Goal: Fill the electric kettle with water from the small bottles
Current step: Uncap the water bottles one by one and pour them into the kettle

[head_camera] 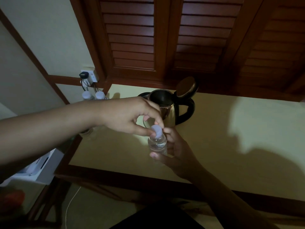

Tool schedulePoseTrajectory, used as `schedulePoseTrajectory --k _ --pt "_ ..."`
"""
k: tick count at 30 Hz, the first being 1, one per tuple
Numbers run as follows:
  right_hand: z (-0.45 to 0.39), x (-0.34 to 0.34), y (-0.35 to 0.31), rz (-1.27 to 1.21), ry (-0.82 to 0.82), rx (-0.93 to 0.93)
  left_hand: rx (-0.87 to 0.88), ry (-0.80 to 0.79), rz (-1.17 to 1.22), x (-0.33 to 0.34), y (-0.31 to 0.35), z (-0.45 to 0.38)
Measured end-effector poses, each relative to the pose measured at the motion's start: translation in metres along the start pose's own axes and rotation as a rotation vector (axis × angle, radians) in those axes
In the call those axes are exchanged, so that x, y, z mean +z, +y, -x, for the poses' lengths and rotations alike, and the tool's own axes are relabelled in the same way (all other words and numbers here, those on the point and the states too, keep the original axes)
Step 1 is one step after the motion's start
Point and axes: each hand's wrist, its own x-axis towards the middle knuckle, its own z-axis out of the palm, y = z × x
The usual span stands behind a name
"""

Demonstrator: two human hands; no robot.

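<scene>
A small clear water bottle (pixel 157 144) with a pale cap (pixel 156 131) is held above the table in front of the kettle. My right hand (pixel 176 151) grips its body from the right. My left hand (pixel 130 116) reaches in from the left and pinches the cap with thumb and fingers. The steel electric kettle (pixel 170 113) with a black handle stands just behind, its lid (pixel 186 86) flipped open. Two more capped bottles (pixel 94 95) stand at the table's far left corner, partly hidden by my left arm.
The cream table (pixel 231 146) has a dark wooden rim. A wall socket (pixel 89 75) with a plug and cables sits behind the spare bottles. Louvred wooden doors (pixel 165 38) rise behind the table. A white box (pixel 41 169) lies lower left, beside the table.
</scene>
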Motion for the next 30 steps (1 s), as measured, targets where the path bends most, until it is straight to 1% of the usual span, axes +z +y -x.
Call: schedulePoseTrajectory --k 3,6,8,9,11,12,13,14,16,18,20,22,24,26,30 --pt "0.002 -0.004 0.004 -0.033 -0.008 0.01 -0.016 -0.017 0.01 0.001 0.005 -0.004" --pt "0.004 -0.007 0.009 -0.029 0.018 0.021 -0.025 0.021 -0.027 0.004 0.011 -0.007" --pt "0.006 -0.007 0.012 -0.006 0.073 0.018 -0.042 0.071 -0.149 0.012 0.016 -0.01" --pt "0.007 -0.007 0.014 0.002 0.094 0.016 -0.054 0.11 -0.257 0.019 0.02 -0.011" --pt "0.009 -0.005 0.017 0.009 0.116 0.008 -0.05 0.254 -0.537 0.035 0.025 -0.014" --pt "0.009 -0.004 0.018 0.006 0.121 0.0 -0.057 0.311 -0.616 0.042 0.029 -0.016" --pt "0.01 -0.003 0.018 0.002 0.128 -0.008 -0.084 0.337 -0.613 0.045 0.031 -0.017" --pt "0.01 -0.002 0.018 -0.002 0.134 -0.011 -0.128 0.345 -0.556 0.047 0.033 -0.018" --pt "0.01 -0.001 0.021 -0.006 0.146 -0.005 -0.208 0.343 -0.329 0.044 0.031 -0.017" --pt "0.011 -0.001 0.023 -0.013 0.145 0.011 -0.237 0.397 -0.178 0.042 0.026 -0.011" --pt "0.013 -0.002 0.026 0.02 0.15 0.011 -0.268 0.431 -0.091 0.045 0.018 0.0" --pt "0.013 -0.002 0.03 0.051 0.163 0.019 -0.336 0.432 -0.068 0.054 0.005 0.013" --pt "0.012 -0.001 0.035 0.077 0.169 0.033 -0.438 0.382 -0.111 0.071 -0.015 0.025" --pt "0.01 0.003 0.041 0.093 0.185 0.061 -0.505 0.29 -0.129 0.094 -0.034 0.034" --pt "0.006 0.013 0.052 0.092 0.227 0.119 -0.625 0.123 -0.067 0.133 -0.071 0.033"
